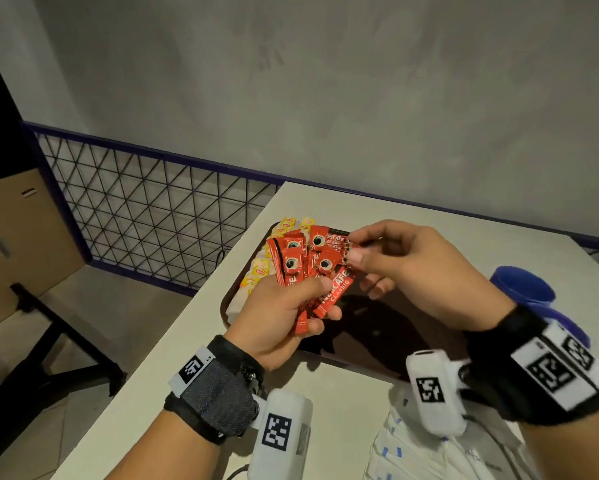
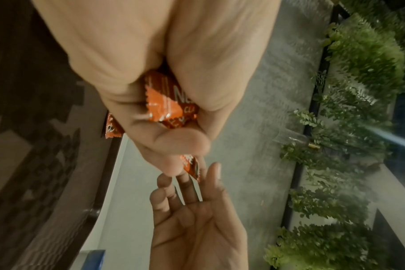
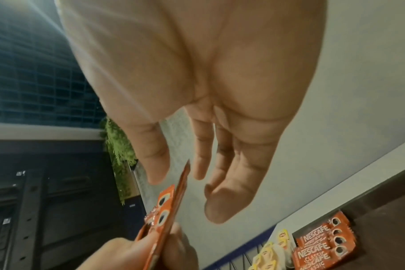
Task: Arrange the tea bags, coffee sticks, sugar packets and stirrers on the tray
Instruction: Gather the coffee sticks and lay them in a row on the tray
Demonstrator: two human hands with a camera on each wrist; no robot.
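My left hand point(image 1: 308, 301) grips a fanned bundle of red coffee sticks point(image 1: 292, 263) above the dark brown tray point(image 1: 395, 327). In the left wrist view the fingers point(image 2: 173, 142) curl round the sticks' lower ends point(image 2: 166, 102). My right hand point(image 1: 356, 249) pinches the top end of one stick in the bundle between thumb and forefinger; its wrist view shows that stick point(image 3: 185, 175) edge-on between them. A few more coffee sticks point(image 3: 317, 244) lie flat at the tray's far corner, beside yellow tea bags point(image 1: 260, 270) along the tray's left side. No stirrers are visible.
White sugar packets point(image 1: 412, 455) lie on the white table point(image 1: 194, 358) near me, right of centre. A blue plastic object point(image 1: 523, 285) stands right of the tray. The table's left edge drops to a floor with a wire-mesh fence point(image 1: 135, 209) and a cardboard box point(image 1: 17, 237).
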